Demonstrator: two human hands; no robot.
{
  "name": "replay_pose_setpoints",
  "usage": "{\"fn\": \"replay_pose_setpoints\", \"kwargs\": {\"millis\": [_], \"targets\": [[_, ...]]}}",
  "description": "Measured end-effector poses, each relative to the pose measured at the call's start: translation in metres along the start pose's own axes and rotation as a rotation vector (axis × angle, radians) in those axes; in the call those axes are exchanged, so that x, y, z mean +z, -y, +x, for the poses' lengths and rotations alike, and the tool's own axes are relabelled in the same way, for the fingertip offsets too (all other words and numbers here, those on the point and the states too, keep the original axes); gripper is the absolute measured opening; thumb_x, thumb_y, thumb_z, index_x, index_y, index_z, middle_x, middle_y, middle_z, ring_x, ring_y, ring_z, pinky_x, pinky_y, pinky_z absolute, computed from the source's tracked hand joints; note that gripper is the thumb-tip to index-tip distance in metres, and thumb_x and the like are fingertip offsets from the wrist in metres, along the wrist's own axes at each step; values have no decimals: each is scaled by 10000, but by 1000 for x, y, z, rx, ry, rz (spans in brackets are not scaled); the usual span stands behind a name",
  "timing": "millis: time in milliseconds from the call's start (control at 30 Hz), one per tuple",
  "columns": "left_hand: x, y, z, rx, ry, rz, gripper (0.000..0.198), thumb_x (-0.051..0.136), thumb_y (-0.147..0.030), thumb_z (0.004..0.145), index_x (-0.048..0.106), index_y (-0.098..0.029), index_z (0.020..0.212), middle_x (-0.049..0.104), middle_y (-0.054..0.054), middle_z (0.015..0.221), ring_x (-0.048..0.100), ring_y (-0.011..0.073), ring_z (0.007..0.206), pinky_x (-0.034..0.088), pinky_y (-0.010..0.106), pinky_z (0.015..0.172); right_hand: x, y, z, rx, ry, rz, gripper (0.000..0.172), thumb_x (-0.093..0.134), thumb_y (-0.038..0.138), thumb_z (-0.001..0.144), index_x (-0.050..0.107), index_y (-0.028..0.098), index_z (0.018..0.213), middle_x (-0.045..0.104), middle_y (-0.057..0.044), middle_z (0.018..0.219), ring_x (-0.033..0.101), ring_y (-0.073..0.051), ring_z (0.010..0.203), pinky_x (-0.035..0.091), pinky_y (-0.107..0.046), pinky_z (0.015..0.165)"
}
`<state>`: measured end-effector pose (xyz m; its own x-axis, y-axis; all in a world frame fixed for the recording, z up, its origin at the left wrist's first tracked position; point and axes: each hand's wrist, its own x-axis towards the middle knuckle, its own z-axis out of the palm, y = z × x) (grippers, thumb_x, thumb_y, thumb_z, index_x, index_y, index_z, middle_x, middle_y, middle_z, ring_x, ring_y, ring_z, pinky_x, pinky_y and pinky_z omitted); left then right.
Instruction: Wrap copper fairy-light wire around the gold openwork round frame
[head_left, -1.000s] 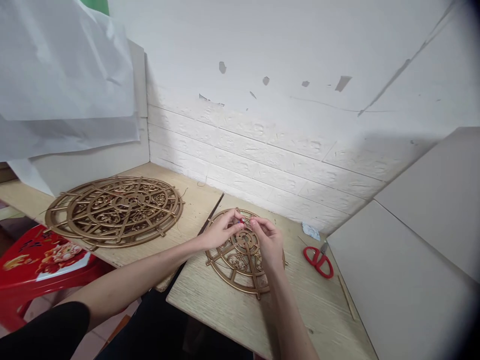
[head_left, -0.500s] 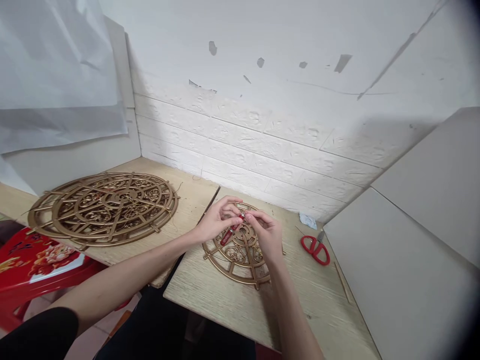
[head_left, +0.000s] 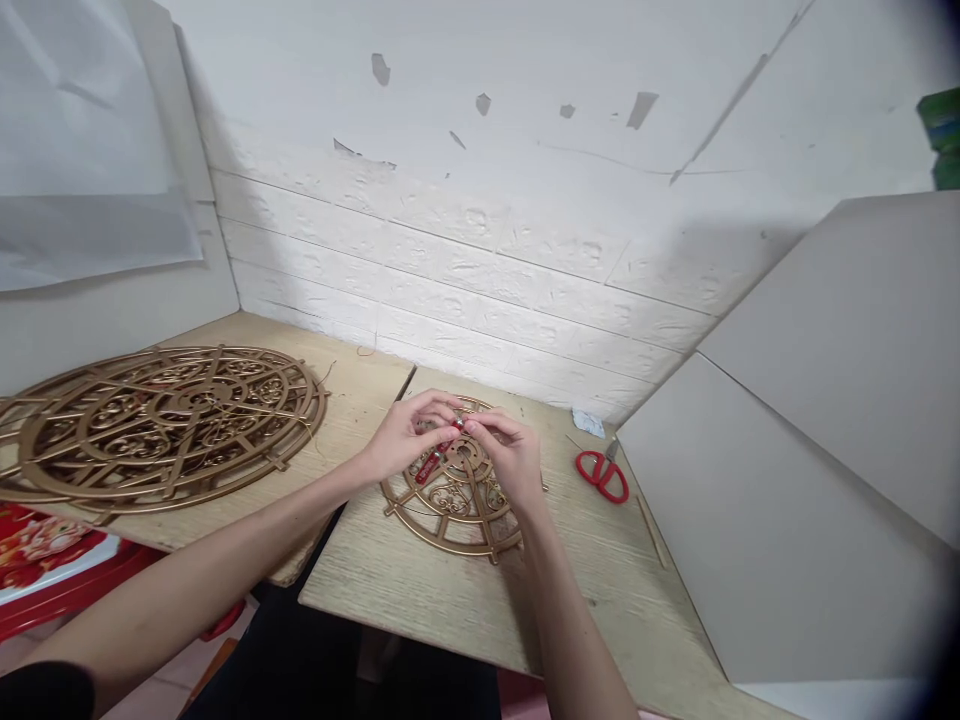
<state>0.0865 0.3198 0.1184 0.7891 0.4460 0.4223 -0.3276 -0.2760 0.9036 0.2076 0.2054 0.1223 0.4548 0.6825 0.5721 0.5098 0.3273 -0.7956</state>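
Note:
Both hands meet over a round gold openwork disc lying on the table. My left hand pinches a small red and silver piece between thumb and fingers. From the other side my right hand closes its thumb and fingertips on the same small piece. Its exact shape is mostly hidden by the fingertips. Just below my left fingers, a red tag with pale lettering hangs or lies over the disc; I cannot tell whether it is joined to the piece.
Several gold openwork discs lie stacked on the left table. Red-handled scissors, a crumpled pale blue wrapper and a thin stick lie at right. A white brick-patterned wall stands behind. A red stool is at lower left.
The whole view has shifted, so the table and discs appear further left. Both hands remain together on the small piece, with only slight finger movement.

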Motion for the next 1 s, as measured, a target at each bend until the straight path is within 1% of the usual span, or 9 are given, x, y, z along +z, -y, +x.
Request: {"fn": "replay_pose_setpoints", "kwargs": {"millis": [100, 233, 433, 567, 633, 833, 1000], "targets": [[0, 0, 0, -3, -3, 30, 345, 665, -300, 717, 578, -163, 1022, 657, 47, 847, 635, 162, 799, 511, 280, 709, -2, 2, 0, -28, 14, -43, 118, 634, 299, 775, 731, 244, 811, 684, -35, 790, 613, -176, 766, 476, -318, 723], [2, 0, 0, -4, -10, 0, 324, 666, -304, 714, 582, -156, 990, 657, 47, 836, 636, 156, 773, 520, 290, 710, -3, 3, 0, -54, 18, -80, 128, 621, 295, 787, 729, 246, 832, 679, -37, 805, 608, -172, 774, 470, -317, 734], [3, 1, -1, -8, -47, 45, 353, 678, -311, 706, 562, -157, 1001, 645, 50, 838, 634, 163, 784, 518, 288, 695, -2, 5, -1, -48, 40, -49, 131, 607, 270, 799, 730, 256, 841, 675, -28, 809, 611, -169, 784, 468, -307, 738], [3, 3, -2, 26, -43, 84, 252, 650, -326, 734, 584, -150, 902, 642, 60, 844, 629, 167, 809, 515, 275, 679, -1, 3, -1, -46, 39, -59, 137, 602, 274, 804, 729, 248, 847, 679, -31, 815, 610, -168, 786, 468, -305, 741], [3, 3, -2, 26, -42, 90, 237, 641, -332, 741, 582, -151, 883, 639, 56, 836, 629, 168, 799, 519, 274, 661, 0, 0, -1, -46, 25, -72, 138, 604, 284, 801, 729, 246, 845, 683, -33, 806, 610, -171, 781, 468, -308, 738], [4, 4, -2, 32, -49, 120, 254, 636, -330, 742, 614, -156, 927, 654, 63, 867, 630, 165, 807, 531, 283, 687, 2, -3, 0, -48, -8, -41, 121, 625, 289, 781, 732, 247, 820, 687, -25, 781, 611, -168, 759, 467, -297, 717], [4, 8, 0, 29, -56, 128, 283, 637, -343, 737, 618, -161, 954, 662, 66, 891, 634, 168, 822, 543, 286, 691, 3, -2, -1, -20, -39, -85, 125, 621, 288, 781, 731, 235, 809, 694, -28, 789, 618, -170, 754, 472, -292, 712]]}}
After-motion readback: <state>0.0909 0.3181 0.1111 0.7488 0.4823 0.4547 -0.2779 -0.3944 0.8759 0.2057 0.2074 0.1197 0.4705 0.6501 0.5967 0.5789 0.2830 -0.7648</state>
